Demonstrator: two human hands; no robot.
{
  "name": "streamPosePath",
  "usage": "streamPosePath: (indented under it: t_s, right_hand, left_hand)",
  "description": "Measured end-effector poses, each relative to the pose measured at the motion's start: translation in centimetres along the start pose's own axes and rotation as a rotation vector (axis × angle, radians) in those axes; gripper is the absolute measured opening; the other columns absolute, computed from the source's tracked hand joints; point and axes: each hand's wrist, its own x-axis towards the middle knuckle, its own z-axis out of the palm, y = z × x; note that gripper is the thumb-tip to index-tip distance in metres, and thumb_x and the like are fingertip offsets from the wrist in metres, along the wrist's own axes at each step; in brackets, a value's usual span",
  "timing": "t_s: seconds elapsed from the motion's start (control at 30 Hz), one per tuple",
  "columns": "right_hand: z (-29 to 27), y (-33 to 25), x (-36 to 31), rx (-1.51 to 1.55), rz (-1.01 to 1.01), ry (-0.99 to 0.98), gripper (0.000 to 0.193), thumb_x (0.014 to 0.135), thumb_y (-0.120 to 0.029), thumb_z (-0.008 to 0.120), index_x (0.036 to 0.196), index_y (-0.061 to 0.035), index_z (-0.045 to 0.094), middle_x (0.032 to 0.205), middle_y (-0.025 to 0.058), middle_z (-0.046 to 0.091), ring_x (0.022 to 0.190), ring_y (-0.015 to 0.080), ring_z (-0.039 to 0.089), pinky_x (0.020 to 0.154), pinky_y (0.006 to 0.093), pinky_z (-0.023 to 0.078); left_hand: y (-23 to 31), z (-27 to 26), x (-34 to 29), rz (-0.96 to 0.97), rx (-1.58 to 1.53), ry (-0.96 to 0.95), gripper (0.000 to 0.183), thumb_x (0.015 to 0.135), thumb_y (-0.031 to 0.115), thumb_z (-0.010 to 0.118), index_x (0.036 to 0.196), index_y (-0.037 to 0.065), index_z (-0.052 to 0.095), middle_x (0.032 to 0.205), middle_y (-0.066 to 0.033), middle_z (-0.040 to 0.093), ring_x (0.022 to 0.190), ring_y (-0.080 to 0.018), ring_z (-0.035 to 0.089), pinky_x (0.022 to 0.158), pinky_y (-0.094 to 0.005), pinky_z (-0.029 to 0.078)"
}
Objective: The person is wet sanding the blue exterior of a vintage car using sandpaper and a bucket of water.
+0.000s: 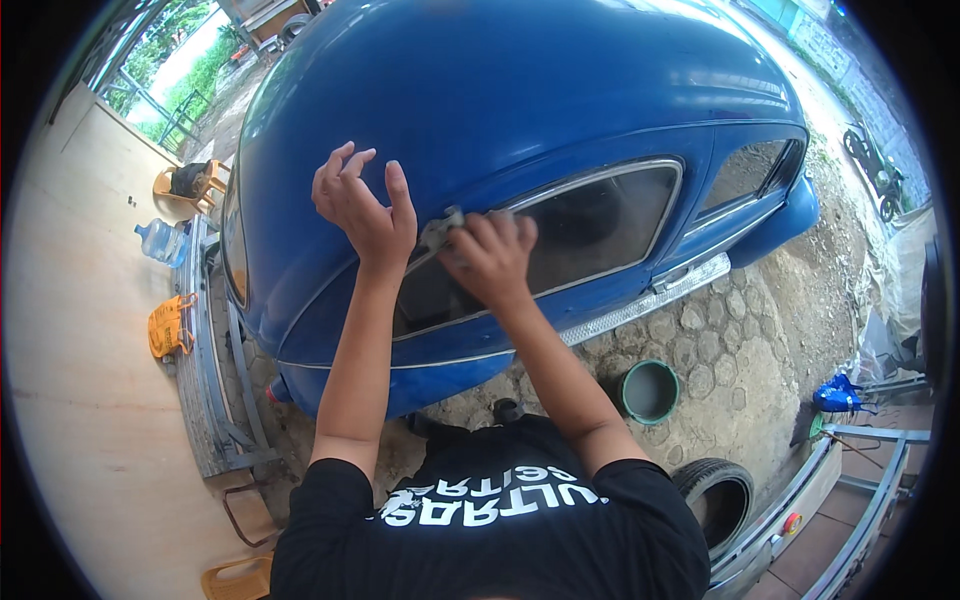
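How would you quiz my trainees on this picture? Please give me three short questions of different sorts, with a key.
1. Multiple choice: What does the right hand hold?
A) a hammer
B) a grey cloth
C) a spray bottle

2. True or false: The left hand is gripping a tool.

3. Fill in the blank: A green-rimmed ____ stands between the blue car and the black tyre.

Key:
1. B
2. False; the left hand is raised and empty.
3. bucket
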Motion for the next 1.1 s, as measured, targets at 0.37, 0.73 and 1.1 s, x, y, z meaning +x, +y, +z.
streamPosePath:
  t_s: [0.37,0.73,1.1]
  right_hand:
    - [0.3,-2.1,0.1,0.057,0.192,0.059,0.023,0.073,-0.021,0.083,0.091,-0.0188,0.069,0.101,0.0004,0.069,0.104,0.0247,0.058,0.098,0.0468,0.030]
    - [0.1,-1.1,1.7,0.013,0.411,0.187,0.035,0.070,-0.025,0.084,0.102,-0.0203,0.071,0.101,-0.0002,0.067,0.104,0.0240,0.059,0.099,0.0474,0.031]
    - [0.0,-1.1,1.9,-0.017,0.342,0.137,0.027,0.074,-0.021,0.082,0.100,-0.0203,0.074,0.098,-0.0013,0.069,0.099,0.0237,0.060,0.096,0.0453,0.031]
  left_hand:
    - [-0.2,0.8,-0.3,-0.153,-0.090,-0.024,0.043,0.111,0.039,0.039,0.125,0.004,0.057,0.140,-0.0173,0.052,0.139,-0.0343,0.036,0.118,-0.0518,0.018]
    - [-4.1,-1.4,-0.2,0.033,0.064,-0.147,0.035,0.109,0.035,0.045,0.124,0.007,0.059,0.139,-0.0143,0.055,0.140,-0.0348,0.038,0.117,-0.0501,0.021]
    - [-8.0,-5.5,-2.7,0.170,0.028,-0.289,0.044,0.110,0.039,0.036,0.124,0.004,0.059,0.140,-0.0159,0.056,0.139,-0.0366,0.039,0.117,-0.0501,0.021]
